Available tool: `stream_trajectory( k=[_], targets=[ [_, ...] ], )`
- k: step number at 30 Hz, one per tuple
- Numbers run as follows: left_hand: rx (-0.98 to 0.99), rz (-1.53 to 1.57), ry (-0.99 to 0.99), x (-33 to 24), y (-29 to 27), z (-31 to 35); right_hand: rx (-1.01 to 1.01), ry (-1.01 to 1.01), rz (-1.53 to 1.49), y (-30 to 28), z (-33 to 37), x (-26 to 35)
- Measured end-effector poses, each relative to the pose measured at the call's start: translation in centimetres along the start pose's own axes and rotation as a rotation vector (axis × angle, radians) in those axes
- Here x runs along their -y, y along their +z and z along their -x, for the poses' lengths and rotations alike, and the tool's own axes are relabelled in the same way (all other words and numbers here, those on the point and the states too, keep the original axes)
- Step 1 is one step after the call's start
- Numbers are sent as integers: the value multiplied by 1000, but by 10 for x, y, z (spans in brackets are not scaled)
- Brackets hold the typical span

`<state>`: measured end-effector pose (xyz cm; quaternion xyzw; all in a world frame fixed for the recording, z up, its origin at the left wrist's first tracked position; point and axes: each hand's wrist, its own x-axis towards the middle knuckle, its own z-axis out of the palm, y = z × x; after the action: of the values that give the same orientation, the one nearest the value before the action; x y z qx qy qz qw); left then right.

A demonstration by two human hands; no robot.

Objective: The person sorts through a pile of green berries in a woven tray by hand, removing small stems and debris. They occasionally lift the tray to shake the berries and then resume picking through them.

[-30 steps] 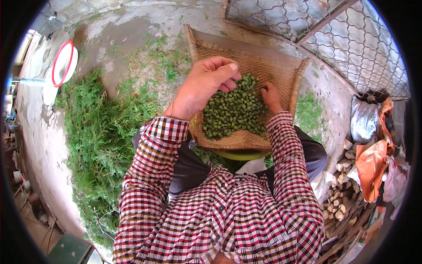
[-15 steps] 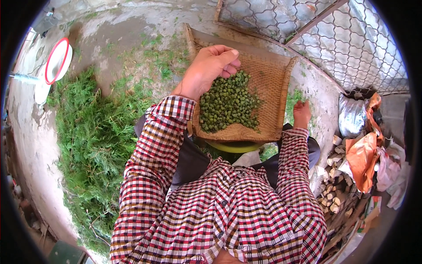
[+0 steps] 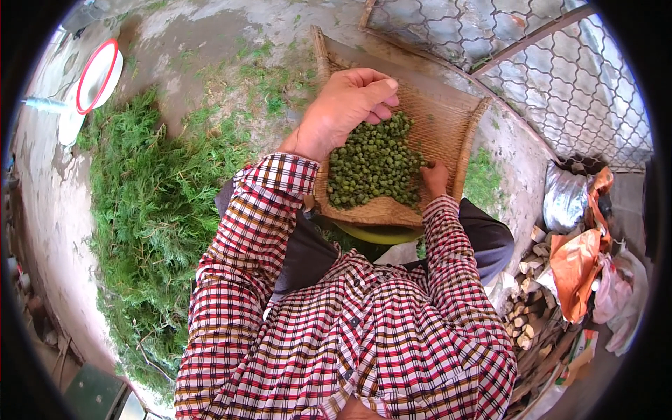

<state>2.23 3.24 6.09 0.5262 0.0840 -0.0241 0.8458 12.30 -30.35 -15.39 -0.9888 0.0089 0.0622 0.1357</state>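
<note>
A woven winnowing basket point(image 3: 451, 140) lies in front of my knees with a heap of small, knobbly green cones point(image 3: 371, 168) on it. Above the heap's far side is my left hand point(image 3: 353, 101), its thumb and fingers pinched together; anything between them is hidden. At the heap's right edge my right hand point(image 3: 435, 178) reaches down with curled fingertips touching or very close to the cones. What those fingers hold, if anything, does not show. Under the basket's near edge, part of a yellow-green basin point(image 3: 371, 234) is visible.
Cut evergreen branches point(image 3: 154, 196) form a big pile on the left. Farther left stands a white container with a red rim point(image 3: 96, 77). A wire mesh panel point(image 3: 539, 77) leans at the far right, above split firewood point(image 3: 528, 315) and an orange bag point(image 3: 575, 262).
My right hand has come in from beyond the basket's right side to the heap's right edge. My left hand keeps its pinch above the heap. The whole view has shifted slightly.
</note>
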Motion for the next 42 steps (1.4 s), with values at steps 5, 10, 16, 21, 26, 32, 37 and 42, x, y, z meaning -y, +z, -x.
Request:
stream_trajectory(
  k=[5, 10, 16, 21, 26, 32, 37, 42],
  targets=[
    [33, -27, -13, -1, 5, -1, 108, 29, -94, -9, -7, 41],
    [28, -48, -15, 3, 4, -2, 279, -32, -548, 8, -39, 26],
    [20, -70, -17, 4, 5, -2, 108, -111, -156, -5, -19, -8],
    [19, -83, -32, 4, 8, 0, 73, -41, -47, -2, 4, 12],
    [26, -69, -32, 6, 7, 0, 82, -46, -39, 0, 5, 22],
    [15, -99, -37, 5, 8, 1, -7, -161, 26, 14, 8, 36],
    [20, -109, -20, 5, 6, -1, 112, -16, 2, 17, 4, 33],
    [28, -138, -10, 6, 6, -1, 316, 496, -1094, -10, 12, 30]
  ],
)
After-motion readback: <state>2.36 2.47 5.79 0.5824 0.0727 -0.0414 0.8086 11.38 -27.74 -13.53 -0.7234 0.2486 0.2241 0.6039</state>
